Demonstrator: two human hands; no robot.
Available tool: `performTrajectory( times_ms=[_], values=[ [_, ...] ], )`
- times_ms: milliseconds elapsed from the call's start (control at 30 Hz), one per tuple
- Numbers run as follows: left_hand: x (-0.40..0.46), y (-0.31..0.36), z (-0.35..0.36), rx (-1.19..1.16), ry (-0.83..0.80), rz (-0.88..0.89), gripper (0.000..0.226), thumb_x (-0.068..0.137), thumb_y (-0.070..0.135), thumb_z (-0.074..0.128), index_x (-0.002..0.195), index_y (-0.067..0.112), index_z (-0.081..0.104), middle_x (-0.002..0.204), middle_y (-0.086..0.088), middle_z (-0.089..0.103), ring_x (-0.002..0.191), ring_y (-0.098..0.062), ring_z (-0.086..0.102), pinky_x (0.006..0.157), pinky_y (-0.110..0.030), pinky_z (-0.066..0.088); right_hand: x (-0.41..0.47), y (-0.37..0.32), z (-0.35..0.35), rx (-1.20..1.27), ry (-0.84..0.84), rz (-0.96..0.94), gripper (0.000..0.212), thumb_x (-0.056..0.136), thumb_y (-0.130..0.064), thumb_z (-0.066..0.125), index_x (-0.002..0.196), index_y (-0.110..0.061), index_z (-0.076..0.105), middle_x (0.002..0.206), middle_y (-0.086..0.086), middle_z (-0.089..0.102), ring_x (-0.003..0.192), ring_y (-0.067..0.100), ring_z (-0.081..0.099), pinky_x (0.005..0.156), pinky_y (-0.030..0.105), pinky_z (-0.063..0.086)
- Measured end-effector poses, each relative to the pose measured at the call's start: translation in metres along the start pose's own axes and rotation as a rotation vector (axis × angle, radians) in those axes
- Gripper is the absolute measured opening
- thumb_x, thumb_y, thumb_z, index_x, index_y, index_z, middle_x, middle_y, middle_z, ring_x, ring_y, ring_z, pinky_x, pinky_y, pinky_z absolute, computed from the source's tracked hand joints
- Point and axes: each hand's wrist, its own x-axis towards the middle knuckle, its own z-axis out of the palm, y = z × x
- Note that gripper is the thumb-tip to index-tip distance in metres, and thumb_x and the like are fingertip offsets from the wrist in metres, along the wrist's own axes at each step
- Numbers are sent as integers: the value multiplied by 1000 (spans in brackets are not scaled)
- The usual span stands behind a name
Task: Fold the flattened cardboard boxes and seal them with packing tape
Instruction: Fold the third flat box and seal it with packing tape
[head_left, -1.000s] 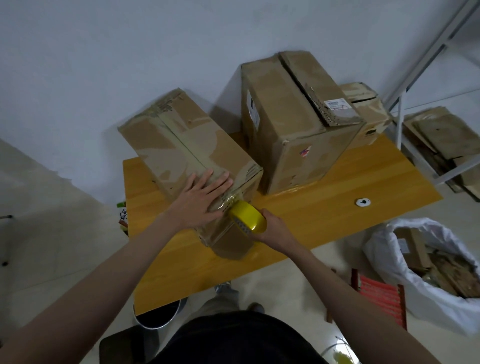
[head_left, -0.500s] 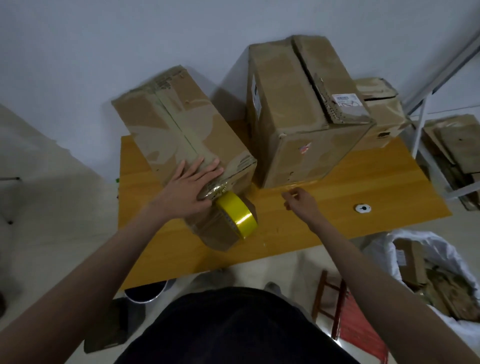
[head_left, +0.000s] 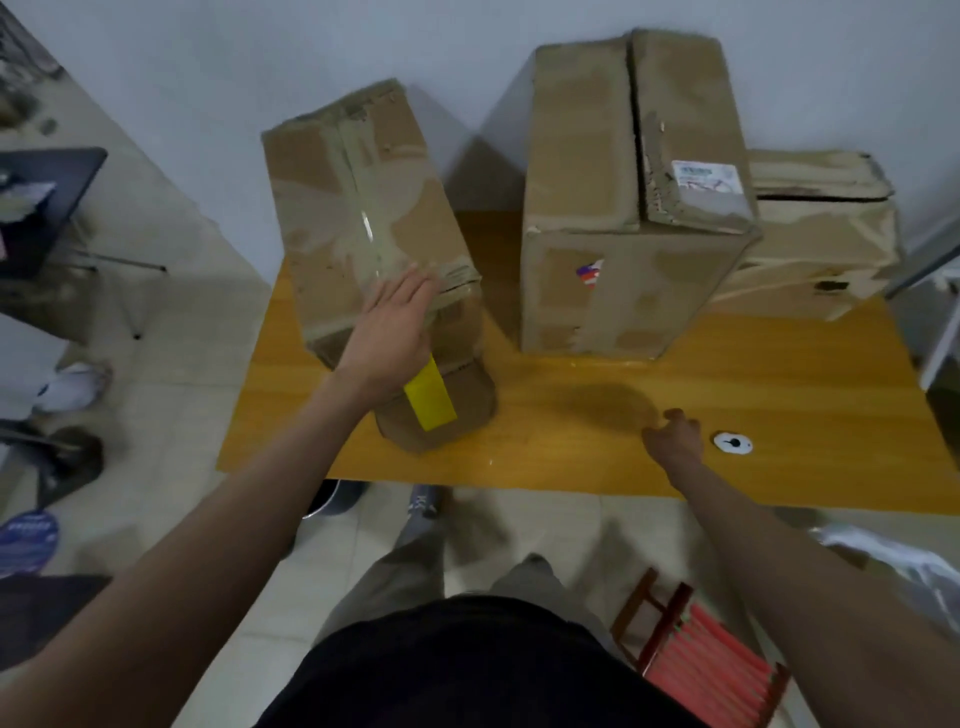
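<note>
Left hand flat on the taped box; right hand low over the tabletop, holding nothing.

At the left of the yellow tabletop (head_left: 779, 395) stands a worn cardboard box (head_left: 358, 208), tilted, clear tape running along its top seam. The left hand (head_left: 392, 332) lies over its near top edge, fingers straight and together, pressing the cardboard. Just below the hand a yellow tape roll (head_left: 430, 397) hangs against the box's near face. A larger box (head_left: 613, 208) stands at centre, top flaps unsealed, with a third box (head_left: 826, 234) touching its right side. The right hand (head_left: 672, 434) is well apart from all boxes, fingers loosely curled, empty, just beside a small white disc (head_left: 732, 443). A red stool (head_left: 706, 670) stands on the floor.
</note>
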Motion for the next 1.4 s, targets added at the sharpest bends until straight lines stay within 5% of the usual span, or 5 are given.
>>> performTrajectory(
  times_ms=[367, 600, 800, 1233, 1400],
  values=[
    [28, 172, 122, -5, -361, 344, 56, 92, 25, 56, 146, 21, 40, 150, -1, 40, 139, -21, 38, 116, -38, 27, 27, 85, -43, -277, 52, -99, 54, 99, -1, 44, 149, -17, 37, 162, 9, 17, 144, 38, 24, 108, 46, 36],
    [37, 197, 157, 47, -432, 358, 57, 92, 30, 57, 146, 22, 39, 150, -1, 39, 139, -23, 38, 117, -41, 26, 43, 109, -35, -323, 112, -177, 56, 92, 18, 38, 137, -13, 47, 145, 14, 27, 124, 43, 38, 87, 44, 45],
    [41, 181, 161, 61, -447, 347, 56, 93, 32, 57, 145, 21, 41, 150, -2, 39, 138, -24, 38, 116, -40, 28, 47, 102, -29, -357, 67, -278, 18, 96, -7, 58, 114, -6, 56, 122, 17, 47, 87, 39, 60, 70, 44, 51],
    [40, 100, 61, 79, -339, 283, 61, 87, 35, 59, 145, 26, 43, 148, 2, 45, 137, -19, 40, 118, -36, 23, -45, -46, -45, 596, -13, -485, 14, 80, 9, 66, 86, -2, 61, 100, 13, 65, 102, 30, 57, 81, 44, 47],
    [22, 46, 18, 86, -251, 240, 60, 84, 31, 62, 142, 25, 48, 148, 2, 46, 138, -19, 40, 120, -36, 21, -92, -116, -37, 805, -158, -639, 5, 90, -2, 68, 88, -6, 67, 90, 8, 67, 79, 24, 64, 74, 36, 54]
  ],
)
